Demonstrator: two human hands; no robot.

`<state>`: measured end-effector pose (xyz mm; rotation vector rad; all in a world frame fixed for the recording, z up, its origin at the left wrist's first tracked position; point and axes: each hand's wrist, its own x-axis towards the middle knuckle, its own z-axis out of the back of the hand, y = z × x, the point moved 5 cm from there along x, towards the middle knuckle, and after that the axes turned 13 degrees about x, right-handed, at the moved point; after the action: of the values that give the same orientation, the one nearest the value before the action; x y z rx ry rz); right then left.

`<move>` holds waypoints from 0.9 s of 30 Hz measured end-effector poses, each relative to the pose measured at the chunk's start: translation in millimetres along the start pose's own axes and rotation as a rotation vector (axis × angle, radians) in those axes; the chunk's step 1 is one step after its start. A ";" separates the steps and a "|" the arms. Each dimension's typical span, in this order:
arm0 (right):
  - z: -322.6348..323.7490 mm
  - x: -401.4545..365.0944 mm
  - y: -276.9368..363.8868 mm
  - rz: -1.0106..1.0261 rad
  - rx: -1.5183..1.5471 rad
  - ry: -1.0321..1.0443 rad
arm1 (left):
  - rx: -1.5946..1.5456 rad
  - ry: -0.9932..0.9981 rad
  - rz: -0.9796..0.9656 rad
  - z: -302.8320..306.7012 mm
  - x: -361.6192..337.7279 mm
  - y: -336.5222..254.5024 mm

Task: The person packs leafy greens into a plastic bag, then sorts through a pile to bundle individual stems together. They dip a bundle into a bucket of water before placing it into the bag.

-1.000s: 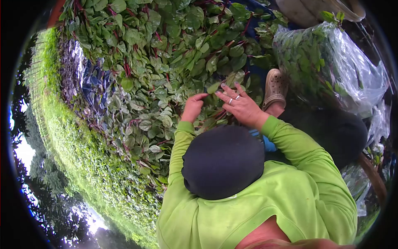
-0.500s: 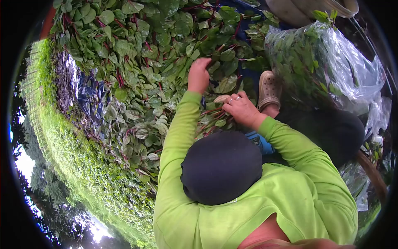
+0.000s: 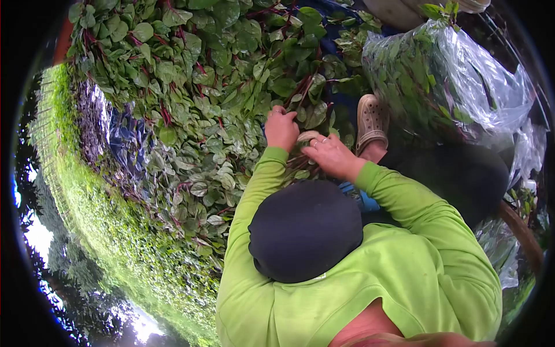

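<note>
Loose red-stemmed leaves [image 3: 191, 69] spread wide ahead of both hands and off to the left, the larger share by far. A separate lot lies inside clear plastic [image 3: 480, 98], beyond the right grip and to its right. Judged from how things lie, a fair part is bagged and most is loose; one small gather of stems [image 3: 303, 164] is in hand, its leaf end partly hidden.

Right hand [image 3: 332, 157]: grip narrow, fingers curled over the stems, just ahead of the dark rounded shape [image 3: 306, 231], likely a knee. Left hand [image 3: 281, 130]: beside the right grip, fingers bent at the pile; cannot tell whether it pinches anything.

Count:
- hands, two;
- gather in hand, one;
- leafy plastic package, one, plus more clear plastic [image 3: 504, 254] behind and right of the right grip;
- clog [image 3: 371, 120], one in full view, worn, just right of the right grip;
- brown stick [image 3: 520, 237], one, farther right;
- blue sheeting [image 3: 128, 137], showing left of the left grip and again beyond both;
- leaves, too many and too overlapped to count.
</note>
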<state>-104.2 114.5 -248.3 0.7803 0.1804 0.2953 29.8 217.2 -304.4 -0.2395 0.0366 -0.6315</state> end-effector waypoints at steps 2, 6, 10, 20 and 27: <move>-1.3 -0.5 -2.3 -0.010 -0.033 0.032 | 0.048 -0.159 -0.072 19.0 11.2 -7.9; -2.0 -1.6 -4.3 -0.011 -0.057 0.036 | -0.086 -0.073 -0.058 -13.9 43.5 -13.2; -1.3 -1.2 -4.8 -0.033 -0.087 0.052 | 0.007 0.080 0.016 -34.3 50.1 -9.2; 14.8 6.2 5.5 0.199 -0.117 -0.212 | -0.526 0.349 0.198 10.6 -12.7 5.7; 5.9 6.5 -18.2 -0.110 -0.126 0.030 | -0.609 0.430 0.114 -0.8 22.5 5.8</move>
<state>-93.0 100.5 -257.5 0.6386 0.2305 0.2120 51.2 208.3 -305.7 -0.6807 0.6589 -0.5352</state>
